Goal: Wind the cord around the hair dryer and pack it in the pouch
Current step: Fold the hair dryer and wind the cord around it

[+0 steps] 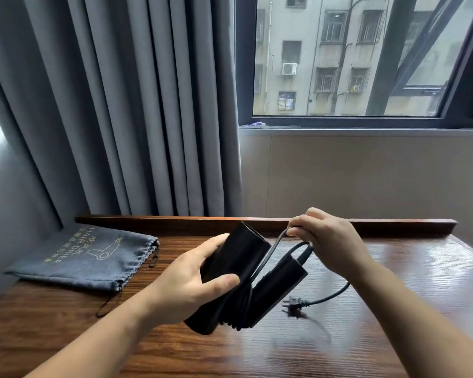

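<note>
Hair dryer [238, 271] held above the wooden surface [393, 309]

Left hand [191, 285] fingers wrap its barrel; right hand [325, 236] fingers pinch the cord [273, 249], plug [294, 302] dangling. Pouch [85, 257] reading "HAIR DRIER" lies left, by the curtain [120, 105].

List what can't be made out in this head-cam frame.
- Hair dryer: the left hand covers part of its body; switches unseen.
- Cord: black on black, so the number of wraps is unclear; the right hand hides the stretch it grips.
- Plug: small, prongs motion-blurred.
- Pouch: mouth open or drawn, unclear.
</note>
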Motion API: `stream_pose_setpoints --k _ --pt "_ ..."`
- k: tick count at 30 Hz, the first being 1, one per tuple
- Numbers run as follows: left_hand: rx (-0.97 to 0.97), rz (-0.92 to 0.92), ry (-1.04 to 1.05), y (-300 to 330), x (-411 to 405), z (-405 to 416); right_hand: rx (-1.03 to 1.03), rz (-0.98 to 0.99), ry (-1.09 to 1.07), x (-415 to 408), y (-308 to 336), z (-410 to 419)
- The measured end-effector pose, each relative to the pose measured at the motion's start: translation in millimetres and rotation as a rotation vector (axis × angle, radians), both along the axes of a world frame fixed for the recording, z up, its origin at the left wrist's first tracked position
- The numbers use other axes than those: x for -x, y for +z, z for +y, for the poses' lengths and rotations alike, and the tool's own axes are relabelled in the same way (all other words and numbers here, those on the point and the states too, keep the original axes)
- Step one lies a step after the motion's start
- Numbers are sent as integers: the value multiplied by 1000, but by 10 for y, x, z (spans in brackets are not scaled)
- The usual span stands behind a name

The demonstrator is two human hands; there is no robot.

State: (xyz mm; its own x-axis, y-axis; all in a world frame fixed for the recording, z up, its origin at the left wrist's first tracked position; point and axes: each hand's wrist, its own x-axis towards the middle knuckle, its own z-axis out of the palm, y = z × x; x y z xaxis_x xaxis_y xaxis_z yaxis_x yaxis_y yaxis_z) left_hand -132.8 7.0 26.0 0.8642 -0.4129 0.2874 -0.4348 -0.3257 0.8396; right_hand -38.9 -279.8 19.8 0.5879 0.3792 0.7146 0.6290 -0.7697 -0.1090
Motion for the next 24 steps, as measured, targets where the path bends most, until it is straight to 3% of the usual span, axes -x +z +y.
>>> stream_pose_setpoints --k 6,10,14,19,24 --pt "277 112 12 103 35 -92 -114 350 -17 -36 -383 196" --pt "539 224 119 152 -22 -152 -124 524 35 252 -535 541" --pt "661 228 315 118 -173 -152 -52 601 63 420 -712 744" --pt "637 210 475 -47 -381 -68 56 672 184 739 -711 976" --pt "321 -33 710 -213 -440 -39 142 663 209 933 -589 1071"
